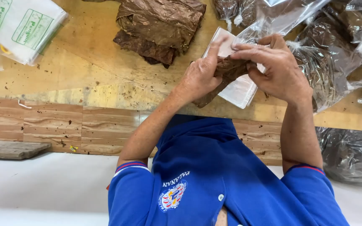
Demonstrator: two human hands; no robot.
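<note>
My left hand point(200, 77) and my right hand point(279, 69) meet above the wooden table point(84, 71). Between them they grip a folded wad of brown dried leaf point(231, 69) together with a small clear plastic bag point(241, 90). The bag lies under and behind the leaf, with its open end toward my left thumb. My right fingers curl over the top of the leaf, and my left fingers pinch its near end. Part of the leaf is hidden inside my hands.
A loose pile of brown dried leaves point(160, 25) lies at the back centre. Several clear bags filled with leaf point(327, 62) crowd the right side, and another dark one point(350, 155) sits lower right. A stack of white printed bags point(17, 25) is at the top left. A wooden plank point(9, 148) lies at the left.
</note>
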